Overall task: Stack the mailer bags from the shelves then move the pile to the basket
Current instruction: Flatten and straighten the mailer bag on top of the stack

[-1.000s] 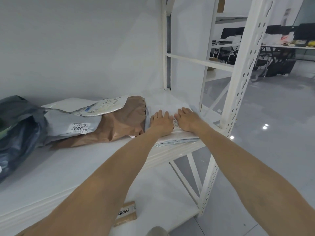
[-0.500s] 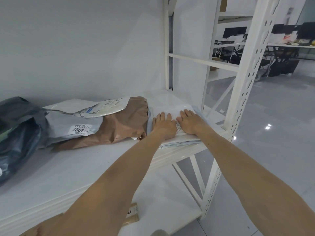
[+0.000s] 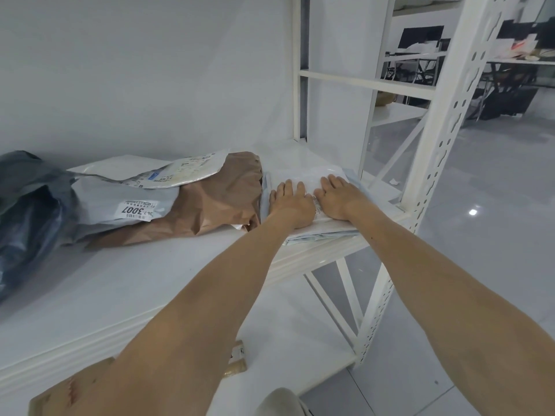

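Note:
A flat pile of white mailer bags (image 3: 303, 178) lies at the right end of the white shelf (image 3: 126, 283). My left hand (image 3: 289, 204) and my right hand (image 3: 338, 198) both press down on top of it, side by side, fingers straight and pointing toward the wall. Left of the pile lie a crumpled brown paper mailer (image 3: 216, 202), a grey mailer with a "3007" label (image 3: 120, 205), a white labelled mailer (image 3: 180, 171) on top, and a dark plastic bag (image 3: 27, 214) at the far left. No basket shows.
The rack's white perforated upright (image 3: 444, 124) stands just right of the pile. A lower shelf (image 3: 288, 334) holds a brown box (image 3: 237, 358). Another brown package (image 3: 69, 391) shows at the bottom left. Glossy floor and desks lie to the right.
Both hands stay flat on the white pile, fingers reaching slightly farther over it. The view has shifted a little; nothing else has moved.

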